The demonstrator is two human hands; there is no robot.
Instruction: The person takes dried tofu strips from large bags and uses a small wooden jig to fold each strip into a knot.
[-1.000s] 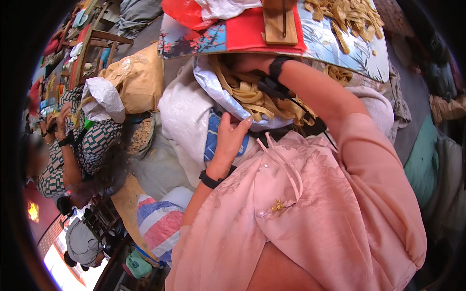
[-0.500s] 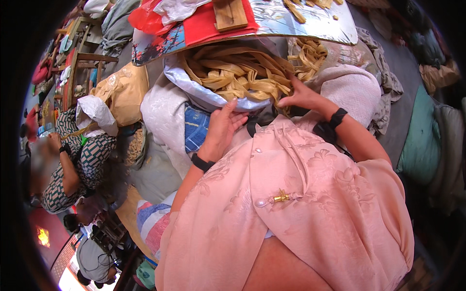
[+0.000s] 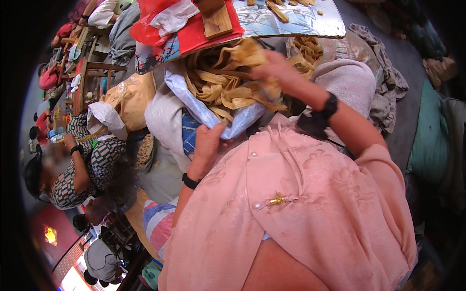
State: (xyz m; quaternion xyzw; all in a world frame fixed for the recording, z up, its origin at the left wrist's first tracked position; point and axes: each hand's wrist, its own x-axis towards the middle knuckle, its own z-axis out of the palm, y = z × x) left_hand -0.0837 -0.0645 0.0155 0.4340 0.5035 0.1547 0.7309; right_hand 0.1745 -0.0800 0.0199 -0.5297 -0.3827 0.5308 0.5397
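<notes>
A white sack (image 3: 242, 125) lies on my lap, its mouth spread around a heap of long, flat tan strips (image 3: 211, 85). My left hand (image 3: 208, 145) pinches the near rim of the sack, thumb on top and fingers underneath. Over the far right of the heap, my right hand (image 3: 274, 72) is closed on a bunch of the strips, lifted partly above the others. Motion blurs this hand a little. The far part of the sack passes under the edge of a board.
Above the sack, the picture-covered board (image 3: 286, 24) carries a red cloth, a wooden block (image 3: 217, 22) and short tan pieces. More strips sit in a clear bag (image 3: 307, 51) at right. A brown bag (image 3: 131, 99) and a seated person (image 3: 92, 160) are at left.
My right hand has moved up and left from the sack's right edge, raising a bunch of strips. My left hand has shifted down-left and now grips the rim, pulling it nearer.
</notes>
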